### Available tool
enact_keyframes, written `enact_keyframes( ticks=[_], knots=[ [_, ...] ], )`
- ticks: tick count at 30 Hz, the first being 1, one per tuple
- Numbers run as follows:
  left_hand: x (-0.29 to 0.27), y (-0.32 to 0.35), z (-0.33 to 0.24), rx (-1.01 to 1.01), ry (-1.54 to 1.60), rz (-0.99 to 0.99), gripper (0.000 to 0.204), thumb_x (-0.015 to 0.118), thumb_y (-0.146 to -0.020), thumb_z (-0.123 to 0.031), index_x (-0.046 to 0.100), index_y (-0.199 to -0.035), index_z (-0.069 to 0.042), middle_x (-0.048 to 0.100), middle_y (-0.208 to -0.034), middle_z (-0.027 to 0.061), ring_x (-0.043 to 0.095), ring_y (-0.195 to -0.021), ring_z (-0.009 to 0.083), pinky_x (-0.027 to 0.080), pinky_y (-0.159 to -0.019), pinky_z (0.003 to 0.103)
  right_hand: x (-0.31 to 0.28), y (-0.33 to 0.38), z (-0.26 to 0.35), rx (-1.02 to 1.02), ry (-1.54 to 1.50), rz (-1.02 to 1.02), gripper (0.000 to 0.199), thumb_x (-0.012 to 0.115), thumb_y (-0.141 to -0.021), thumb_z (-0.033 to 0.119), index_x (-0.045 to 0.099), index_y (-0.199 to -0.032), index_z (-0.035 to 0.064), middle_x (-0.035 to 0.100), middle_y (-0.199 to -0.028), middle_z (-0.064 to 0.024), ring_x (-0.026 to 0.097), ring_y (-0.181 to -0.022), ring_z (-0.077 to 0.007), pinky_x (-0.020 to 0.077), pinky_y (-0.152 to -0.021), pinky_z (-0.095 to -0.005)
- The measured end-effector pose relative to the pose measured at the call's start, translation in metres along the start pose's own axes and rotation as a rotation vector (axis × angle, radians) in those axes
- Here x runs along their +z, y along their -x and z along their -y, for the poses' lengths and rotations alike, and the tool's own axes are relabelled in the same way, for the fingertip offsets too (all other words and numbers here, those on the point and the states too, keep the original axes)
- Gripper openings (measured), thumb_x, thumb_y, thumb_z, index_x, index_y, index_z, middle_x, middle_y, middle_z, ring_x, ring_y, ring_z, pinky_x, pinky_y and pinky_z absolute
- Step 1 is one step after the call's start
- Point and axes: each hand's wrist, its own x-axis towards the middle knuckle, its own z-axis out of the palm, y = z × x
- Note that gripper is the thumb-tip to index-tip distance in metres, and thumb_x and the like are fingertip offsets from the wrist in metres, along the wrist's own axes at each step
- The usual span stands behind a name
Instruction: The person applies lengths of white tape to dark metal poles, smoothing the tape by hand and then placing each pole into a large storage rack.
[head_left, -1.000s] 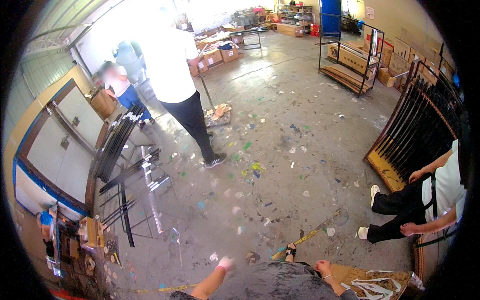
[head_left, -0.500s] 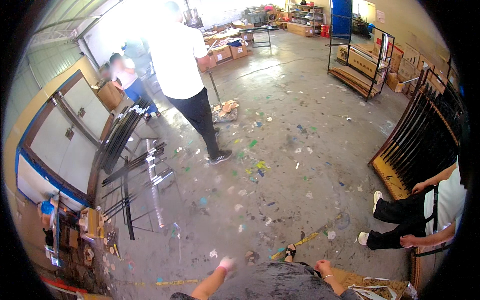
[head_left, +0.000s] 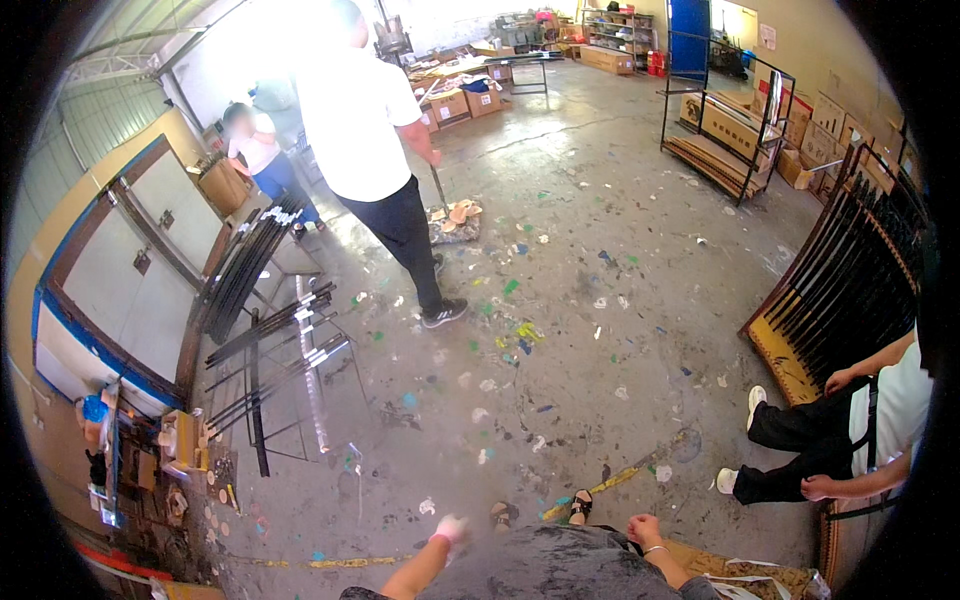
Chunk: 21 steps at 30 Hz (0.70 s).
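Observation:
My left hand (head_left: 453,528) hangs low beside my dark top (head_left: 550,565); it looks pale and smeared, so its fingers are hard to make out. On the other side, my right hand (head_left: 645,530) is loosely curled, with nothing seen in it and a thin band (head_left: 655,549) round the wrist. Both hands are apart from any work object. My sandalled feet (head_left: 581,505) show on the floor between them. Nearest to my right hand is a flattened piece of cardboard (head_left: 700,562) with white strips on it.
A person in a white shirt (head_left: 360,130) stands ahead, one hand at an upright handle by a pile of scraps (head_left: 463,212). Another person sits at right (head_left: 885,430) beside a rack of black rods (head_left: 835,270). Black tubes (head_left: 270,330) lie on stands at left. Scraps litter the floor (head_left: 590,380).
The white-shirted person's hand has come down to the upright handle. The person farther back has shifted slightly. My hands stay nearly where they were, and the view has shifted a little.

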Motion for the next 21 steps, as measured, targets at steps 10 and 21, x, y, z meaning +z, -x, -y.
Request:
enact_keyframes(
  ticks=[10,21],
  knots=[
    [0.005,0.018,-0.021,-0.001,-0.079,-0.010,0.031,0.053,-0.081,-0.020,0.052,-0.099,0.005,0.062,-0.081,0.0168,0.063,-0.069,0.0253,0.050,-0.059,0.037,-0.003,-0.002,-0.028,0.005,-0.011,-0.039,0.010,0.059,-0.078,0.007,0.058,-0.085,0.0002,0.059,-0.065,-0.0095,0.057,-0.051,-0.0190,0.0499,-0.046,-0.0315],
    [-0.015,-0.090,0.057,0.455,-0.392,0.063,0.035,0.052,-0.087,-0.022,0.046,-0.109,0.004,0.061,-0.083,0.0193,0.063,-0.067,0.0288,0.053,-0.058,0.040,0.001,0.012,-0.009,0.034,-0.078,0.007,0.012,0.059,-0.079,0.006,0.057,-0.090,0.0001,0.059,-0.068,-0.0090,0.058,-0.056,-0.0190,0.0509,-0.049,-0.0317]
  ],
)
